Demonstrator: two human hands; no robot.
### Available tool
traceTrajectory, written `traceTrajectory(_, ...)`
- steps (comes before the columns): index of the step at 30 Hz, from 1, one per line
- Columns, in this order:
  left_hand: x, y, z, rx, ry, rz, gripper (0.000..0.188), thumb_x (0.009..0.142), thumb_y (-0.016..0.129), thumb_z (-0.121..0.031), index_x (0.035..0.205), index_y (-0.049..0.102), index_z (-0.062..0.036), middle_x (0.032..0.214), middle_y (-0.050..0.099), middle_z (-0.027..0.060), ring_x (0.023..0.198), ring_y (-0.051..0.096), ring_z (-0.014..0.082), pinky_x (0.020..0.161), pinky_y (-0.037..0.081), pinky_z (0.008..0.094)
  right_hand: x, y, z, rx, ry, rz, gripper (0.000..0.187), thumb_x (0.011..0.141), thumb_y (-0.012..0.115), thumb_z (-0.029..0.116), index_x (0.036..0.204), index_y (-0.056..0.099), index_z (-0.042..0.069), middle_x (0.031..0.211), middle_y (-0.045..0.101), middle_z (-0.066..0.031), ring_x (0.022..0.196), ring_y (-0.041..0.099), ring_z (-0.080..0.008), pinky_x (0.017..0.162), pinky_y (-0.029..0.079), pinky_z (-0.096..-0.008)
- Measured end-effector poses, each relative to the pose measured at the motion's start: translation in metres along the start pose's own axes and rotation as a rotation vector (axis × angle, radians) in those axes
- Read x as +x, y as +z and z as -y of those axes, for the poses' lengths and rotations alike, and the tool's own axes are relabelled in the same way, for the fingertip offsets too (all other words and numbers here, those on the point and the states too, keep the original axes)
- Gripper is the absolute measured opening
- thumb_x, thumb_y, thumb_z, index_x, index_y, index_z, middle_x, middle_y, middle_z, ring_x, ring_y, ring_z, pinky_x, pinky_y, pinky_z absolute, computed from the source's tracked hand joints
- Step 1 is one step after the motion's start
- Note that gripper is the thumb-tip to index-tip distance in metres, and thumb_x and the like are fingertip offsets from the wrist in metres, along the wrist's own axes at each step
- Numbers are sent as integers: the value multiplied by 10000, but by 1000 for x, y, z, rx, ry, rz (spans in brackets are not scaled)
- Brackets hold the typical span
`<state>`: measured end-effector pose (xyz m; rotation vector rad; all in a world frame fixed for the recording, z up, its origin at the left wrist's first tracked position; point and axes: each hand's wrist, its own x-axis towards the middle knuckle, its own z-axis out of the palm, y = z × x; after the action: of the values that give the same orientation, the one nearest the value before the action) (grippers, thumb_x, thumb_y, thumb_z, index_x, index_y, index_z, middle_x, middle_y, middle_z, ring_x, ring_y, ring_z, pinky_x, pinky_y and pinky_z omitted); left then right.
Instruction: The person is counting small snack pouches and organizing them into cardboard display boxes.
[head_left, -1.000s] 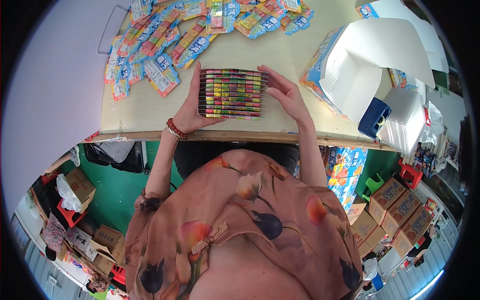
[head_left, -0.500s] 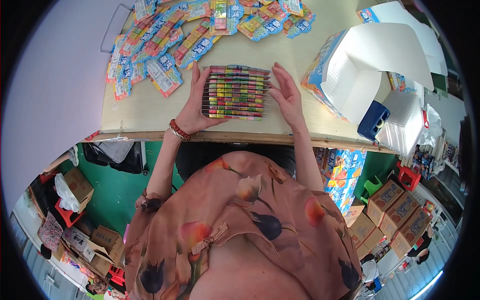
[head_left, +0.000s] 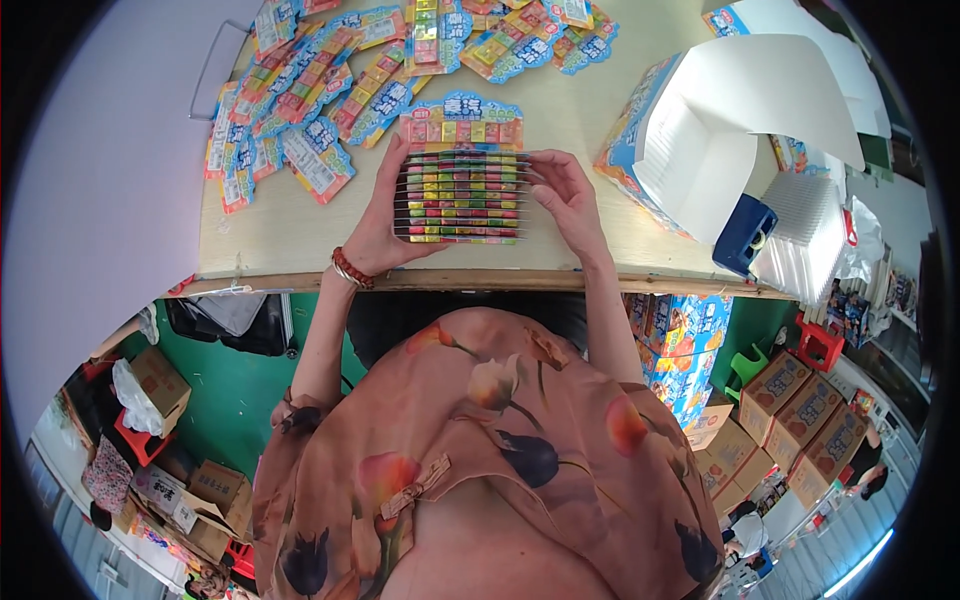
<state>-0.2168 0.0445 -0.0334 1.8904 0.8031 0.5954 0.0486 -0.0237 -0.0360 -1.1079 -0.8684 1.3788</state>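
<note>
A stack of flat candy packs [head_left: 462, 197] stands on edge near the front of the table, their rows of small coloured candies facing up. My left hand [head_left: 385, 215] is closed round the stack's left side, thumb low at the near corner and fingers along the far one. My right hand [head_left: 568, 200] presses its bent fingertips against the far right edge, thumb beside them. Behind the stack, one candy pack [head_left: 462, 122] leans back so its printed front and blue scalloped top show. Loose candy packs [head_left: 310, 90] lie in an overlapping heap at the far left.
An open white-lined display box [head_left: 690, 150] stands at the right. Beside it are a dark blue tape dispenser [head_left: 745, 235] and a pile of clear ribbed plastic trays [head_left: 805, 235]. The table's wooden front edge [head_left: 450, 283] runs before me. Cartons [head_left: 800, 410] stand on the floor at right.
The farthest pack of the stack has tipped back and shows its front. My right hand's fingers have come in from spread to bent against the stack's edge.
</note>
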Motion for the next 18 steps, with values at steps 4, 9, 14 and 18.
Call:
traceTrajectory(4, -1, -1, -1, 1, -5, 26, 1281, 626, 880, -141, 1492, -61, -82, 1489, 255, 179, 1330, 366, 282, 1068, 359, 405, 1, 0, -1, 14, 13, 7, 390, 863, 620, -10, 1218, 457, 11, 1240, 533, -103, 1185, 518, -200, 1048, 408, -334)
traceTrajectory(9, -3, 7, -1, -102, 70, -73, 1376, 642, 877, -200, 1437, -236, -41, 1510, 176, 205, 1358, 315, 280, 1086, 325, 375, -1, 9, -7, -100, -29, -72, 384, 893, 575, 5, 1255, 448, 13, 1254, 517, -112, 1196, 507, -209, 1028, 411, -329)
traceTrajectory(14, -4, 7, -1, -161, 44, -44, 1389, 637, 880, -199, 1429, -249, -33, 1486, 212, 201, 1335, 346, 285, 1077, 333, 381, -4, 21, -13, -402, -223, -138, 409, 917, 507, -21, 1314, 422, 25, 1207, 530, -152, 1123, 555, -221, 920, 486, -325)
traceTrajectory(18, -9, 5, 7, -157, -39, -1, 1387, 611, 896, -212, 1450, -192, -26, 1469, 227, 201, 1328, 350, 289, 1070, 341, 389, -5, 27, -16, -678, -354, -163, 441, 932, 470, -2, 1364, 403, 62, 1184, 499, -164, 1043, 580, -268, 879, 492, -346)
